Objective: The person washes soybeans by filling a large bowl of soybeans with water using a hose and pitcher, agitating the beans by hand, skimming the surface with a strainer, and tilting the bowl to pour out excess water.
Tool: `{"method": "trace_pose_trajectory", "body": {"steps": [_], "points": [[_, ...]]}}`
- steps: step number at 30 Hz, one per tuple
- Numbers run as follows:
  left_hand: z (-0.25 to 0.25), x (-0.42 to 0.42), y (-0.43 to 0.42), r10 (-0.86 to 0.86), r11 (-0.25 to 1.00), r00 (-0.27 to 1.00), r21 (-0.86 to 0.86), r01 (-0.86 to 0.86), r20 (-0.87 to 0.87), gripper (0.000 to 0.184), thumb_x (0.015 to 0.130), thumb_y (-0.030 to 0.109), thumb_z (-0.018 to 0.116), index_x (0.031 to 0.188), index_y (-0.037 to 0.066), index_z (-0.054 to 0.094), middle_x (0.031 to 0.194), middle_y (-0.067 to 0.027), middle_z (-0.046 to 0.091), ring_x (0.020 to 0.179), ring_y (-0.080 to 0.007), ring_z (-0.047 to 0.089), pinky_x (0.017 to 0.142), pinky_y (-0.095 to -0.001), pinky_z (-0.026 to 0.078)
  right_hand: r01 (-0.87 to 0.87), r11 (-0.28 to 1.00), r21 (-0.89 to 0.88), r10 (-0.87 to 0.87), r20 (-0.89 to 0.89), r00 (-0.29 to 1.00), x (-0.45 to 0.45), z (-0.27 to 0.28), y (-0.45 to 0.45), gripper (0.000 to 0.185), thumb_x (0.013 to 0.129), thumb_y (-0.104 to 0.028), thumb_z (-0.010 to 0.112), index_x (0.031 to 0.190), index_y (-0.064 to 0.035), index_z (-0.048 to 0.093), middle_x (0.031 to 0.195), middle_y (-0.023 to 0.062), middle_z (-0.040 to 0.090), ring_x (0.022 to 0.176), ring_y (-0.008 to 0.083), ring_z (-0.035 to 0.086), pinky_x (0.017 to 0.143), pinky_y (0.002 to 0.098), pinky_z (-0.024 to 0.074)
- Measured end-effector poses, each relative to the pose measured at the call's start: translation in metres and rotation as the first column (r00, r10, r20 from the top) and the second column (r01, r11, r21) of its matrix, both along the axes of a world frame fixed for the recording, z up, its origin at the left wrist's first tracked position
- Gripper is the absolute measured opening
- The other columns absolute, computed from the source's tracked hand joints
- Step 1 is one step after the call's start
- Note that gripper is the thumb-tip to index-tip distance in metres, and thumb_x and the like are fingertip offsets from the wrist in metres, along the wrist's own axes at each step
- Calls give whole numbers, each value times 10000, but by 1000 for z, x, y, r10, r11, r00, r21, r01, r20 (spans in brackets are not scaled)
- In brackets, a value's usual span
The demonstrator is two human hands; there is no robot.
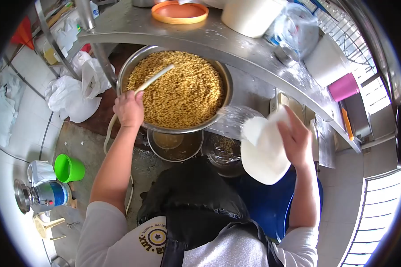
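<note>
A large metal bowl (228,89) full of yellowish beans or grains (178,89) sits below the steel shelf. My left hand (129,109) is closed around a pale hose (155,77) at the bowl's left rim, and the hose end lies over the grains. On the right, my right hand (296,137) grips a white plastic container (265,162), which is tilted and partly blurred. Water or clear plastic, I cannot tell which, shows between the container and the bowl. Beneath the bowl stands a metal pot (175,155) with murky liquid.
Above the bowl runs a steel shelf (254,58) with an orange lid (180,12) and a white bucket (252,18). A blue barrel (265,200) stands close at the right. White bags (71,98) and a green bucket (69,168) are at the left.
</note>
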State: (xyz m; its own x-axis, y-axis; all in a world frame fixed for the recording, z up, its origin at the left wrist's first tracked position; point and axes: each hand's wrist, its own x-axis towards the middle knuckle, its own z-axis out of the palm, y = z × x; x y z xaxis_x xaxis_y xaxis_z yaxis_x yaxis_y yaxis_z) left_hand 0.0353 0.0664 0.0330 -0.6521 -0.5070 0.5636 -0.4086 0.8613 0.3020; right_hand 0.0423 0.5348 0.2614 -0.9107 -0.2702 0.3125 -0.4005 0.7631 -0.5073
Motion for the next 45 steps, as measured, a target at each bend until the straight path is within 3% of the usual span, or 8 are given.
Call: {"method": "trace_pose_trajectory", "body": {"steps": [9,20,23,27,29,35,41,45], "points": [[-1,3,-3,-39,999,998,1,39,-47,292,1011,430,649,1002,139,669,983,-62,701,970,-353,653,764,-573,468,-292,824,486,247,154,957,-67,-14,-196,369,981,-255,677,1278,-35,661,1093,273,747,1052,422,727,919,534,571],[0,0,-4,-29,999,999,23,29,36,322,1022,458,607,1023,149,698,993,-70,709,967,-353,664,783,-582,480,-398,292,870,404,265,876,-75,-32,-315,202,926,-178,729,1072,-50,787,1042,94,793,959,254,789,766,418,643],[-4,-2,-5,-32,999,999,-6,33,44,331,1026,458,602,1008,141,693,984,-71,714,975,-359,665,786,-587,484,-305,456,836,419,101,902,-80,-43,-301,296,925,-173,737,1182,-26,744,1023,114,791,962,259,789,762,411,645],[-3,-2,-4,-19,1000,998,-13,20,66,337,1028,455,604,1027,134,706,1024,-92,727,1003,-375,662,807,-596,485,-214,625,751,384,-58,921,-88,-40,-233,512,925,-127,702,1402,11,578,1084,187,770,969,280,788,755,399,642],[-7,-3,-4,-8,1000,1000,-29,9,27,342,1028,458,604,1033,136,719,1011,-103,728,998,-377,665,809,-598,483,-106,703,704,288,-146,946,-84,-39,-178,499,1024,-274,626,1477,-92,523,1059,204,757,855,364,772,709,464,622],[-11,-7,-8,-25,1000,999,-10,26,43,354,1029,453,605,1037,117,718,1022,-157,745,968,-414,671,820,-581,503,301,838,454,-248,-174,953,-29,-20,43,484,1008,-295,681,1475,-193,611,1247,212,722,1098,441,695,917,519,556],[-23,-12,-17,-47,999,999,-10,47,-5,328,1037,430,610,1053,129,741,942,-173,755,885,-443,683,805,-554,534,586,507,632,-662,-150,735,42,-124,336,506,959,-327,735,1309,25,643,1156,302,723,1074,485,695,935,535,552],[-19,-12,-15,-81,997,997,19,81,3,377,1057,457,580,1081,116,741,935,-195,755,897,-456,693,800,-547,533,479,427,767,-868,200,454,93,-180,411,618,901,-394,793,1309,53,672,1254,285,715,1191,428,689,1036,477,550]]}}
